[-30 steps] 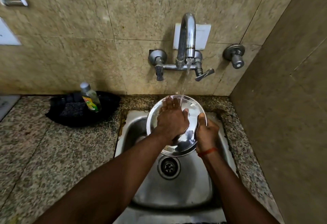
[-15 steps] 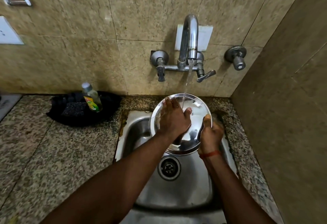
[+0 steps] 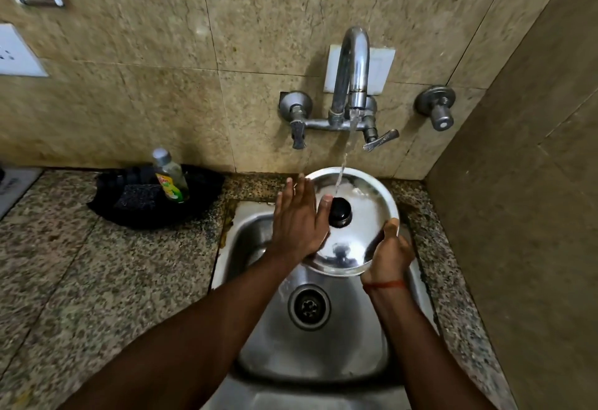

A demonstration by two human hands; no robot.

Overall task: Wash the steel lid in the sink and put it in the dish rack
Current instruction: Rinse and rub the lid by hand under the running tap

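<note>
A round steel lid with a black knob is held tilted over the steel sink, under running water from the tap. My right hand grips the lid's lower right rim. My left hand lies flat, fingers spread, on the lid's left side beside the knob. No dish rack is in view.
A black tray on the granite counter left of the sink holds a dish soap bottle and a dark scrub pad. Tiled walls close in behind and at the right. A separate valve sits right of the tap.
My left hand has slid leftward off the lid's centre, uncovering the black knob. The lid stays under the stream with my right hand on its rim.
</note>
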